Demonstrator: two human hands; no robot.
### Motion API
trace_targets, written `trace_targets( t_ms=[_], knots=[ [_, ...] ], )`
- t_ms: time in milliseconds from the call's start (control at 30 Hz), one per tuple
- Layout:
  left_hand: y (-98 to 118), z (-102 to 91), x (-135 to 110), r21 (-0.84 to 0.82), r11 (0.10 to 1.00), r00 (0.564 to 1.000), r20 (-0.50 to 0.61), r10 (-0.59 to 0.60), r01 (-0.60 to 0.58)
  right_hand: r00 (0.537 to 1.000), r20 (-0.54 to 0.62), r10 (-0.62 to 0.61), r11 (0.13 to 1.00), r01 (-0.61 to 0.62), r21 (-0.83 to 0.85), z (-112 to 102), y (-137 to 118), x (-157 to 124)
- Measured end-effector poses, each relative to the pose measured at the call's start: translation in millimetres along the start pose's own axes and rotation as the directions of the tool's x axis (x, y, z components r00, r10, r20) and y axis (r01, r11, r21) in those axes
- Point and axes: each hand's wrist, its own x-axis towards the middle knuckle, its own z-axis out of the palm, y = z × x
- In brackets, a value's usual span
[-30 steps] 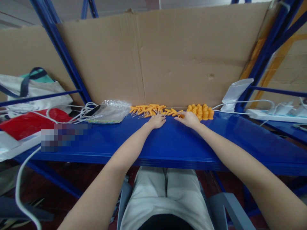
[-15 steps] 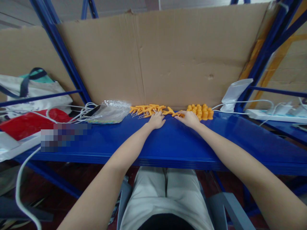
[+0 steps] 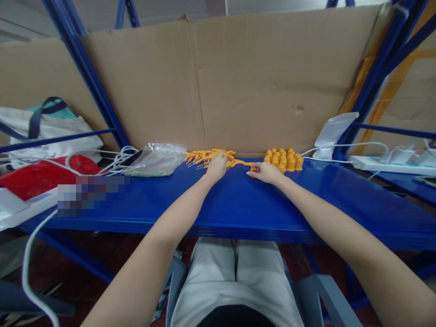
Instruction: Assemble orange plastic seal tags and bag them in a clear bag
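Observation:
My left hand (image 3: 217, 167) is at the right part of a pile of orange, branch-shaped plastic pieces (image 3: 197, 156) with small metal chains. Its fingers are bent down and drawn together at the pieces; what lies between them is hidden. My right hand (image 3: 269, 172) is closed, thumb and fingers pinching a small orange plastic piece (image 3: 254, 167). A thin orange branch (image 3: 241, 162) spans from near my left hand to the piece in my right. Right behind my right hand stand several knobbly orange pieces (image 3: 282, 158), set close together in rows.
The blue tabletop (image 3: 238, 200) ends at a cardboard wall (image 3: 255, 81). To the left lie clear plastic bags (image 3: 156, 159), white cables (image 3: 124, 156) and a red bag (image 3: 51, 172). A white pouch (image 3: 334, 134) and a power strip (image 3: 391, 164) are at the right.
My left hand has shifted slightly left and its spread fingers have drawn together. My right hand has moved slightly down with the orange piece, and the branch between the hands lies differently.

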Motion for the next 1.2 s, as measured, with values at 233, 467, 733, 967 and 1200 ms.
trace_targets(
  t_ms=[233, 467, 733, 967, 1200],
  knots=[
    [8.6, -18.4, -0.7, -0.033, 0.998, 0.980, -0.194, 0.037, -0.044, 0.999, -0.024, 0.047, 0.998, -0.048, -0.035, 7.7, 0.3, 2.3],
    [21.7, -26.2, -3.3, -0.139, 0.981, 0.969, -0.224, 0.105, -0.138, 0.998, -0.041, 0.049, 0.999, -0.049, -0.007, 19.8, 7.0, 8.6],
    [36.9, -24.5, -8.4, -0.251, 0.954, 0.984, -0.109, 0.139, -0.162, 0.996, -0.036, 0.077, 0.997, -0.077, -0.002, 16.6, 3.9, 6.3],
    [36.8, -13.0, -7.9, -0.325, 0.900, 0.926, 0.142, 0.351, -0.291, 0.996, -0.076, 0.038, 0.998, -0.034, 0.056, 10.1, 10.9, 10.4],
    [18.4, -1.8, -4.3, -0.218, 0.926, 0.907, 0.229, 0.355, -0.307, 0.986, -0.168, 0.012, 0.992, 0.009, 0.125, -5.0, 24.6, 15.0]
  ],
)
